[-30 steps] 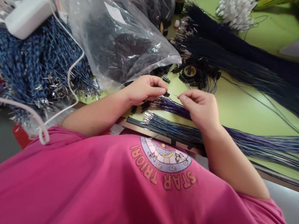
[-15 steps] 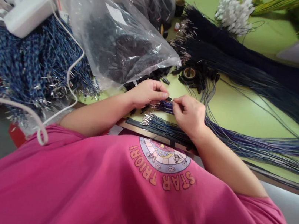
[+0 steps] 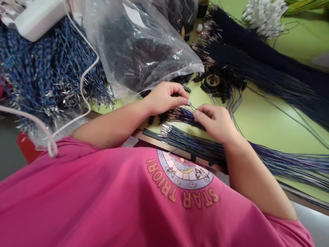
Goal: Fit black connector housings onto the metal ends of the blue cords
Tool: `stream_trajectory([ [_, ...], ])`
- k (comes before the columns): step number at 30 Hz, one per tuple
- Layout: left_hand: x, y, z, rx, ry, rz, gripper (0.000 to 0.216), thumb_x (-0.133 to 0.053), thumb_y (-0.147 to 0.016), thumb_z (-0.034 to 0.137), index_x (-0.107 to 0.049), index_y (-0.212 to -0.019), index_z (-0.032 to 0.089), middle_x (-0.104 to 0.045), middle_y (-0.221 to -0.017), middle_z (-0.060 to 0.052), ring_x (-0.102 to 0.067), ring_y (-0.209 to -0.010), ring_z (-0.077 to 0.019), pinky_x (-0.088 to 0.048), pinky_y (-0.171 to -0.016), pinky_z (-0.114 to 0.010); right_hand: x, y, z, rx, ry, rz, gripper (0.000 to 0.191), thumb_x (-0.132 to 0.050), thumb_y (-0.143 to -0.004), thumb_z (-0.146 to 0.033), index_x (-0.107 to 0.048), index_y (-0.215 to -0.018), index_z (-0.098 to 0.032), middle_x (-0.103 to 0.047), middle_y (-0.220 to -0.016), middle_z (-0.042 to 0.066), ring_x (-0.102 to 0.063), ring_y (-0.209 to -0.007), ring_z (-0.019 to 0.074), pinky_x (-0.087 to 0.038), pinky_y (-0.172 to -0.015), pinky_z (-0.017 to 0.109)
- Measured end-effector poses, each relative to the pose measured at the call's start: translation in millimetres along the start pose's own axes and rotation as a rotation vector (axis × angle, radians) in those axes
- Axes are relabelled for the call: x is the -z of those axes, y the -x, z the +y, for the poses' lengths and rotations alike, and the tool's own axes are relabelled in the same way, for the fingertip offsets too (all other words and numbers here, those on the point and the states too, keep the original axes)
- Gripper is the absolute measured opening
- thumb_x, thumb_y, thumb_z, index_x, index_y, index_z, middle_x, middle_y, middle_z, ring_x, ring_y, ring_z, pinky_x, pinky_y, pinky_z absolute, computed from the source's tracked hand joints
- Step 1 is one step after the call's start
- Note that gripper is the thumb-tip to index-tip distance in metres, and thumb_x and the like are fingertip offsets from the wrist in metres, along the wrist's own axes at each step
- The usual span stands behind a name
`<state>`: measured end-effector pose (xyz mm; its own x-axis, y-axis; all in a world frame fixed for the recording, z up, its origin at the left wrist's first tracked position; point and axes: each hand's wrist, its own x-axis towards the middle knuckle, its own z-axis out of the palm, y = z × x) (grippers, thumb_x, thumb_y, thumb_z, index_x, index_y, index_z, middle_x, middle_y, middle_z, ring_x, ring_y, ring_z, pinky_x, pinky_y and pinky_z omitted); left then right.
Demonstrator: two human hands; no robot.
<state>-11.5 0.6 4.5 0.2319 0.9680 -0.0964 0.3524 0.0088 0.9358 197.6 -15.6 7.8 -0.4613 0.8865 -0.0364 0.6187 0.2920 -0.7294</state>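
Observation:
Between thumb and forefinger, my left hand [image 3: 167,98] pinches a small dark connector housing [image 3: 189,103]. Thin wires lead from its right end to my right hand [image 3: 214,120], whose fingertips are closed on a wire [image 3: 194,109]. Under both hands runs a bundle of blue and purple wires [image 3: 185,116]. Nearer my body lies another bundle of dark wires [image 3: 187,137] with bare metal terminals [image 3: 166,129] at its left end. Past my fingers sits a heap of black connector housings [image 3: 224,83] with a tape roll [image 3: 212,80] on it.
A clear plastic bag [image 3: 133,40] of dark parts stands behind my left hand. Blue twisted wires [image 3: 43,64] pile up at the left, under a white adapter box [image 3: 40,14] and a white cable [image 3: 89,67]. Dark wires [image 3: 269,61] and white connectors [image 3: 264,12] lie at the back right.
My right hand has drawn slightly away to the right, and wire now shows between it and the housing in my left hand. The whole view has shifted a little.

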Motion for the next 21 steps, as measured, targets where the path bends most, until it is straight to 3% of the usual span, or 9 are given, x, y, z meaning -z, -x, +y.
stream_trajectory([
  [2,7.5,-0.4,2.0,-0.045,-0.1,0.057,0.024,-0.069,-0.074,0.031,-0.071,-0.092,0.014,-0.065,-0.068,-0.001,-0.054,-0.062,-0.0104,-0.043,-0.065,-0.026,13.1,0.6,0.2,0.012,0.085,-0.053,0.024,-0.058,-0.083,-0.033,-0.066,-0.067,-0.017,-0.061,-0.063,0.001,-0.05,-0.062,0.0132,-0.033,-0.062,0.028],
  [3,11.8,0.5,4.0,-0.077,-0.17,0.079,0.023,-0.068,-0.075,0.03,-0.071,-0.092,0.015,-0.067,-0.074,-0.002,-0.057,-0.067,-0.0116,-0.045,-0.069,-0.027,22.2,1.4,0.5,0.0,0.109,-0.017,0.024,-0.058,-0.083,-0.031,-0.066,-0.066,-0.017,-0.061,-0.063,0.002,-0.05,-0.062,0.0133,-0.033,-0.063,0.029],
  [6,23.3,9.5,12.7,-0.158,-0.482,0.003,0.017,-0.067,-0.077,0.03,-0.072,-0.087,0.016,-0.071,-0.086,-0.005,-0.061,-0.079,-0.0147,-0.045,-0.078,-0.029,55.3,3.2,7.0,-0.162,0.163,0.272,0.025,-0.053,-0.086,-0.028,-0.069,-0.071,-0.015,-0.06,-0.063,0.004,-0.049,-0.062,0.013,-0.034,-0.064,0.03],
  [8,27.0,19.8,17.7,-0.143,-0.724,-0.139,0.017,-0.066,-0.079,0.033,-0.071,-0.083,0.018,-0.07,-0.083,-0.005,-0.061,-0.078,-0.0164,-0.044,-0.076,-0.03,76.4,1.4,20.0,-0.272,0.403,0.389,0.031,-0.052,-0.088,-0.032,-0.069,-0.07,-0.014,-0.056,-0.059,0.006,-0.045,-0.061,0.0142,-0.031,-0.063,0.033],
  [11,24.8,35.4,19.3,-0.029,-0.98,-0.267,0.022,-0.065,-0.08,0.04,-0.07,-0.085,0.019,-0.07,-0.082,-0.007,-0.062,-0.074,-0.0196,-0.042,-0.068,-0.032,96.1,-7.1,51.0,-0.474,0.699,0.262,0.037,-0.051,-0.09,-0.042,-0.07,-0.073,-0.014,-0.062,-0.073,0.015,-0.049,-0.068,0.0191,-0.031,-0.066,0.038],
  [14,20.2,44.5,15.1,0.091,-1.066,-0.288,0.026,-0.063,-0.081,0.042,-0.069,-0.095,0.021,-0.072,-0.089,-0.009,-0.065,-0.078,-0.0224,-0.043,-0.069,-0.033,99.6,-15.5,75.3,-0.608,0.782,0.162,0.052,-0.049,-0.091,-0.057,-0.072,-0.083,-0.011,-0.065,-0.087,0.025,-0.057,-0.077,0.0273,-0.036,-0.068,0.043],
  [17,20.3,46.4,10.0,0.113,-1.121,-0.274,0.034,-0.06,-0.084,0.042,-0.067,-0.109,0.021,-0.072,-0.1,-0.012,-0.066,-0.087,-0.025,-0.046,-0.074,-0.035,89.9,-13.7,65.3,-0.533,0.839,0.187,0.057,-0.042,-0.093,-0.058,-0.073,-0.088,-0.01,-0.067,-0.089,0.025,-0.06,-0.081,0.0325,-0.038,-0.067,0.043],
  [19,22.5,45.6,7.6,0.091,-1.167,-0.286,0.035,-0.058,-0.085,0.041,-0.067,-0.111,0.02,-0.072,-0.104,-0.012,-0.066,-0.091,-0.0261,-0.047,-0.075,-0.036,75.1,-5.4,39.3,-0.367,0.823,0.193,0.047,-0.043,-0.094,-0.049,-0.073,-0.09,-0.014,-0.069,-0.086,0.019,-0.062,-0.081,0.0303,-0.04,-0.067,0.04],
  [21,24.7,44.3,6.1,0.054,-1.209,-0.321,0.032,-0.056,-0.085,0.038,-0.068,-0.109,0.02,-0.071,-0.104,-0.011,-0.066,-0.093,-0.0262,-0.047,-0.077,-0.036,53.3,5.4,8.8,-0.096,0.727,0.094,0.03,-0.049,-0.091,-0.036,-0.073,-0.094,-0.018,-0.072,-0.093,0.012,-0.064,-0.085,0.0256,-0.041,-0.069,0.035],
])
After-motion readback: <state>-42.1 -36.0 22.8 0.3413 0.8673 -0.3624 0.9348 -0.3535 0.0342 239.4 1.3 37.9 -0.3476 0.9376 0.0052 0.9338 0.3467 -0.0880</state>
